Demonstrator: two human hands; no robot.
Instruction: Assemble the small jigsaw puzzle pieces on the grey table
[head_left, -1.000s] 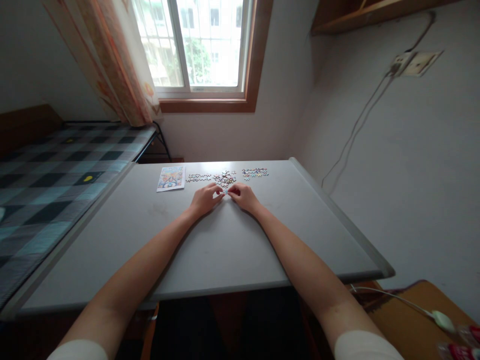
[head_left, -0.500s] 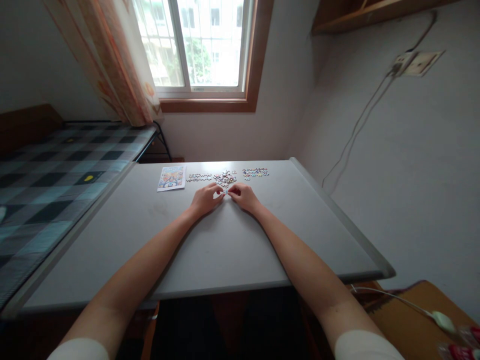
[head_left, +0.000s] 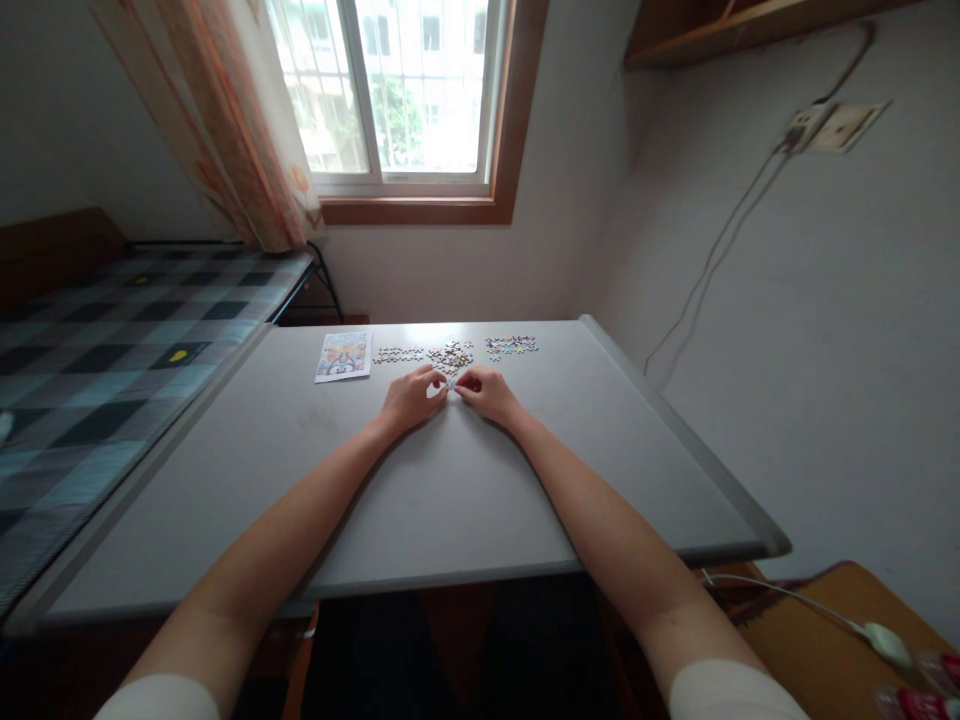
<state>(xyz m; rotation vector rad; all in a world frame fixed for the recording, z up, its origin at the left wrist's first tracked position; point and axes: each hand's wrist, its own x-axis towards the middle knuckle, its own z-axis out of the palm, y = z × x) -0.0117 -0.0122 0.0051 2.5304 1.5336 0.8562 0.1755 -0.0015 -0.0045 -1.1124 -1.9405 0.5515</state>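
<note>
My left hand (head_left: 415, 396) and my right hand (head_left: 488, 392) meet fingertip to fingertip over the table, both closed in a pinch. Between them is a small light-blue jigsaw puzzle piece (head_left: 451, 384), gripped from both sides; whether it is one piece or two joined ones is too small to tell. Just beyond my fingers lies a heap of loose puzzle pieces (head_left: 450, 356). Rows of pieces (head_left: 399, 355) are laid out to its left, and another group of pieces (head_left: 511, 346) sits to its right. A colourful picture sheet (head_left: 343, 357) lies flat at the far left.
The grey-white table (head_left: 450, 500) has a raised rim along its right side. A bed with a checked cover (head_left: 150, 330) stands to the left, and a wall with a hanging cable (head_left: 697, 285) is on the right. Below right is a brown surface (head_left: 847, 610) with a white plug.
</note>
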